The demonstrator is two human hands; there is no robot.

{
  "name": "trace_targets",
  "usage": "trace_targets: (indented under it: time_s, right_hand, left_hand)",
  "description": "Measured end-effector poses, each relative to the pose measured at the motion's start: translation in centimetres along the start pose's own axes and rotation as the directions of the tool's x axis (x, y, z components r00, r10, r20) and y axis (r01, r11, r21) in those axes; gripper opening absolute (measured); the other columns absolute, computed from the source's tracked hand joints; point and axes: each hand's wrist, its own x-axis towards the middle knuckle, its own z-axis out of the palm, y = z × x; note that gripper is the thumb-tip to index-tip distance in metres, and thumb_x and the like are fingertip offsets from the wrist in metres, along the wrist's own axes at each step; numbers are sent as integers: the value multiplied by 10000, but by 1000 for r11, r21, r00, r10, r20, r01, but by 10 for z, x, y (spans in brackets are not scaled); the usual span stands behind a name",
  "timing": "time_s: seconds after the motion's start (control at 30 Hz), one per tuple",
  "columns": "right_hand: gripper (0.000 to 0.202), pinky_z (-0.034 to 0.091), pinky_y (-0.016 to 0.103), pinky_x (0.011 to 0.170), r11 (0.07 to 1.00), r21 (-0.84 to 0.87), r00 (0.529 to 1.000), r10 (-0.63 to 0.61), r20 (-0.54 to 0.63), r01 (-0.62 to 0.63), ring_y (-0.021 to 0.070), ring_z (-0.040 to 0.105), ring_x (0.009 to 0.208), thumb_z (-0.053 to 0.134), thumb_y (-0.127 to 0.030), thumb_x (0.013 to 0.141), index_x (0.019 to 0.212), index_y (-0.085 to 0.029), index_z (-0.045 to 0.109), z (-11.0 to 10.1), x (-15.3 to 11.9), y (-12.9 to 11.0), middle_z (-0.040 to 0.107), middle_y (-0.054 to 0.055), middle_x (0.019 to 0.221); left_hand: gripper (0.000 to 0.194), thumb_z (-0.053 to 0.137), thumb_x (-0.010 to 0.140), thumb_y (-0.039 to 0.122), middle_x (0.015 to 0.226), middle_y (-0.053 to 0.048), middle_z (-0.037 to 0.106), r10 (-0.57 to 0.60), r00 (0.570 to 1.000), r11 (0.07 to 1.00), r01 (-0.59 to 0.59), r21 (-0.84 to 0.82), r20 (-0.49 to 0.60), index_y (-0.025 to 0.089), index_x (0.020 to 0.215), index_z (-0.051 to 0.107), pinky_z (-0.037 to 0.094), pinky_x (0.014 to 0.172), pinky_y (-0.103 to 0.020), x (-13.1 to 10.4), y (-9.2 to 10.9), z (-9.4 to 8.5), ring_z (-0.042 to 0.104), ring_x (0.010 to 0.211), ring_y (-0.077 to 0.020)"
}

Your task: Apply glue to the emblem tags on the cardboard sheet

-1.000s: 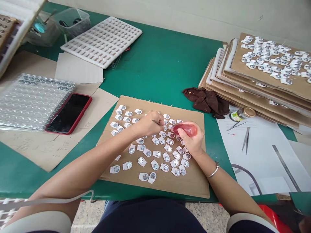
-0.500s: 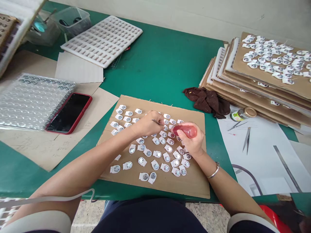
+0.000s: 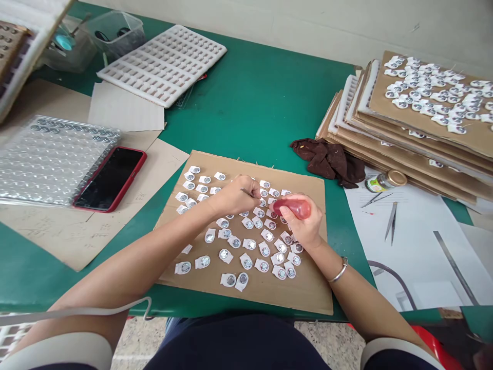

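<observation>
Over the upper middle of a cardboard sheet [image 3: 308, 295], my left hand [image 3: 239, 196] is closed on slim metal tweezers [image 3: 247, 192]; their tips are hard to make out. Close by on the right, my right hand [image 3: 311, 226] wraps round a translucent red squeeze bottle [image 3: 297, 208], whose narrow end points left toward the left fingers. Both hands hover near small round metal parts on white tabs [image 3: 249, 244], which are spread across the cardboard. The piece right between the hands is partly hidden by the fingers.
A stack of cardboard sheets [image 3: 385, 118] with similar parts stands back right. Nearby lie a brown cloth [image 3: 335, 162], a small glass jar [image 3: 385, 181] and loose tweezers [image 3: 391, 223]. On the left are a phone [image 3: 110, 179], a clear plastic tray [image 3: 54, 162] and a white foam tray [image 3: 165, 64].
Almost nothing differs. Both hands keep their places, and the red bottle has shifted very slightly left.
</observation>
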Motion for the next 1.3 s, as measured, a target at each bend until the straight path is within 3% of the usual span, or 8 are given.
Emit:
trace_targets:
  time_s: [1.07,1.3]
  right_hand:
    - [224,512,317,730,1000,9,1000,-12,12,12,166,639,788,689,-294,717,891,-193,590,5,1,-1,672,39,856]
    - [243,515,325,740,1000,16,999,14,30,-14,170,639,801,690,-320,716,899,-196,588,6,1,-2,673,43,868]
  left_hand:
    - [101,540,616,125,556,15,568,46,999,997,-46,-56,3,139,602,639,311,432,-187,1,-3,-1,423,461,-57]
    - [115,536,611,150,573,8,572,2,1000,999,-1,-35,10,135,629,648,305,437,-194,1,1,-2,446,483,-72]
